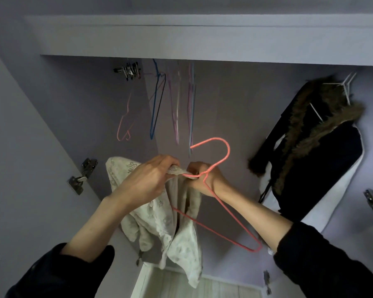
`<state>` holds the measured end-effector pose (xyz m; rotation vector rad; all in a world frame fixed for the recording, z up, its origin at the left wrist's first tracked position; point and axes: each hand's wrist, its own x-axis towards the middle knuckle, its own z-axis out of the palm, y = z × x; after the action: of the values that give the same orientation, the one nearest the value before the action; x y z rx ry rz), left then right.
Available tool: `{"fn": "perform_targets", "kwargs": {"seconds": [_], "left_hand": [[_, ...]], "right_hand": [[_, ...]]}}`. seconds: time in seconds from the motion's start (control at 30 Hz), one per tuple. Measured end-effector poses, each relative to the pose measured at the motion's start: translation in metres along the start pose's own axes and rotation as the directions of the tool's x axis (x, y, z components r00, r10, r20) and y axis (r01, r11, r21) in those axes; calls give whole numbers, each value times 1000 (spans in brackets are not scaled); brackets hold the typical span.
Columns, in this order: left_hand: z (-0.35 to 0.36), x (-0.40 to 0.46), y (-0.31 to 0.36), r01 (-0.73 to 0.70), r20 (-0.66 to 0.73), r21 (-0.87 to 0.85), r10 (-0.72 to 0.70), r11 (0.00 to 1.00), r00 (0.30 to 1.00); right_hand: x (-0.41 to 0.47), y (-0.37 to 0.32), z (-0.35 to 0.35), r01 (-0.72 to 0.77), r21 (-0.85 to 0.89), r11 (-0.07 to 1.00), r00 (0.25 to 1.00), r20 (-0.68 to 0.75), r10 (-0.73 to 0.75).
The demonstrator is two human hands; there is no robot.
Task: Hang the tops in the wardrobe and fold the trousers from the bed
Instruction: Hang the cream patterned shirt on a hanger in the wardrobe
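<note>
A pale lace top is being fitted onto a pink hanger in front of the open wardrobe. The top's neck edge is being pinched by the left hand, its grip closed on the cloth just below the hanger's hook. The hanger's neck is being gripped by the right hand, fingers curled round the wire together with a fold of the top. One shoulder of the hanger is being covered by the cloth; the other shoulder and the bottom bar are being left bare, below and to the right of the hook, so the top is judged only half on.

The hanging itself is not yet being done: the hook is being held well below the rail, where empty hangers are dangling up and to the left of the hook. A dark fur-trimmed coat is hanging to the right of the hook.

The bed and the trousers are not being shown, so how much folding is left cannot be told.
</note>
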<state>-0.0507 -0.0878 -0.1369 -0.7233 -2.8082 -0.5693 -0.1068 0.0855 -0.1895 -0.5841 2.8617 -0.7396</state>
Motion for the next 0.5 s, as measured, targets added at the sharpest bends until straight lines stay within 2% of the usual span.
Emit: {"fn": "perform_targets", "kwargs": {"seconds": [0.07, 0.2, 0.3, 0.4, 0.5], "left_hand": [[-3, -3, -3, 28, -31, -8, -29, 1000, 999], [-8, -2, -2, 58, -87, -4, -58, 998, 995], [-13, 3, -4, 97, -157, 38, -90, 995, 983], [-22, 6, -15, 180, -243, 38, -166, 983, 956], [-24, 10, -23, 236, -262, 45, -217, 971, 940]], "right_hand": [[4, 10, -2, -39, -95, 995, 993, -112, 28], [10, 25, -12, -50, -231, 972, 948, -318, -27], [13, 43, -24, -153, -338, 929, 933, -358, 23], [7, 67, -45, -255, -323, 911, 915, -385, 120], [1, 84, -65, -315, -328, 891, 909, -373, 184]]}}
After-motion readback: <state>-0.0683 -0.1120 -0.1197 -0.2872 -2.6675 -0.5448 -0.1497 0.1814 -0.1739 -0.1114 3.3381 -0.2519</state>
